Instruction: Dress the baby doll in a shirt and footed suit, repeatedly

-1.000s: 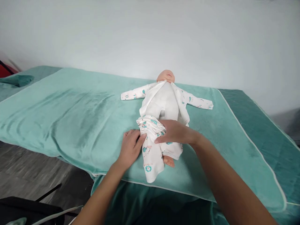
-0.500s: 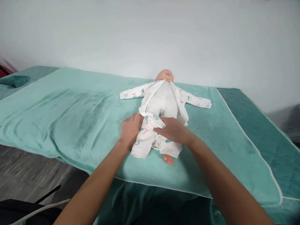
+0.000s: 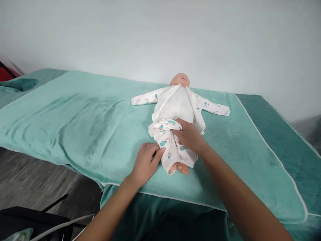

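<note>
A baby doll [image 3: 180, 79] lies on its back, its head toward the wall. It wears an unfastened white printed jacket [image 3: 147, 97] over a white body. White printed baby pants [image 3: 167, 135] are on its legs, bunched at the waistband, and toes poke out of both leg openings. My right hand [image 3: 188, 135] is closed on the bunched waistband at the doll's right-hand side in view. At the outer edge of the left pant leg, my left hand [image 3: 145, 162] pinches the fabric between thumb and fingers.
A light green velvet blanket [image 3: 87, 117] with pale piping covers a bed with a darker green cover [image 3: 271, 117]. Behind it stands a white wall [image 3: 150, 40]. At bottom left are a black object [image 3: 30, 217] and a pale cable [image 3: 62, 227] above the grey floor.
My left hand has moved from the waistband down to the pant leg. That leg has shifted inward, and toes now show at its opening. My right hand stays at the waistband.
</note>
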Tool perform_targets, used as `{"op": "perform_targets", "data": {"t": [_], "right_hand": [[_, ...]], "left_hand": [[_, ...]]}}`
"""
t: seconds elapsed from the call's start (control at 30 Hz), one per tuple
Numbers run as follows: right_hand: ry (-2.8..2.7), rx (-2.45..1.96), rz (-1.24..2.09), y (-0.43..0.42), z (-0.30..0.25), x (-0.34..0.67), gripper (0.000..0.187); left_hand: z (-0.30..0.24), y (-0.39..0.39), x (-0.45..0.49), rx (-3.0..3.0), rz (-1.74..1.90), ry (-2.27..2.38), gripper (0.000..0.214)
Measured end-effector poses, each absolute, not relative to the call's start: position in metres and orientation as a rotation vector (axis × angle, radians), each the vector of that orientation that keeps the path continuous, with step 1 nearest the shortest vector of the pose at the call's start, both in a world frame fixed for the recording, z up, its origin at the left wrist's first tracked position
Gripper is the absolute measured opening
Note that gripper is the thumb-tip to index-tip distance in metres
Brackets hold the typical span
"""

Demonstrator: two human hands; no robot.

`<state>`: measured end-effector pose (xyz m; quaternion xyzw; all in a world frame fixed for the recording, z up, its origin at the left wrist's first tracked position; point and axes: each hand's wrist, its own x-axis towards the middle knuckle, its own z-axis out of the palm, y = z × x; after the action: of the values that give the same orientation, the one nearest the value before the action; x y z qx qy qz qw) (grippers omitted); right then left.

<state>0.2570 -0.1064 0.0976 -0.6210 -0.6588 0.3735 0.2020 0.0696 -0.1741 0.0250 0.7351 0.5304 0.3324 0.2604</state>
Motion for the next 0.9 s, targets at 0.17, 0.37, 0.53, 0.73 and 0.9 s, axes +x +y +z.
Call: {"op": "perform_targets", "data": {"t": [0.17, 0.37, 0.53, 0.73, 0.9], "right_hand": [[-1.874, -1.741, 1.020, -0.105, 0.093, 0.259, 0.019], [-2.060, -1.579, 1.039, -0.106, 0.098, 0.270, 0.036], [-2.282, -1.357, 1.165, -0.104, 0.105, 0.275, 0.049], [-2.366, -1.606, 0.793, -0.110, 0.099, 0.260, 0.012], [-2.206, -1.599, 0.788, -0.118, 0.097, 0.257, 0.008]], "left_hand": [[0.018, -0.171, 0.067, 2.261, 0.847, 1.456, 0.039], [0.012, -0.155, 0.054, 2.557, 0.778, 1.627, 0.038], [0.013, -0.145, 0.054, 2.649, 0.624, 1.760, 0.034], [0.021, -0.128, 0.048, 2.630, 0.506, 1.893, 0.029], [0.024, -0.121, 0.035, 2.432, 0.549, 1.911, 0.031]]}}
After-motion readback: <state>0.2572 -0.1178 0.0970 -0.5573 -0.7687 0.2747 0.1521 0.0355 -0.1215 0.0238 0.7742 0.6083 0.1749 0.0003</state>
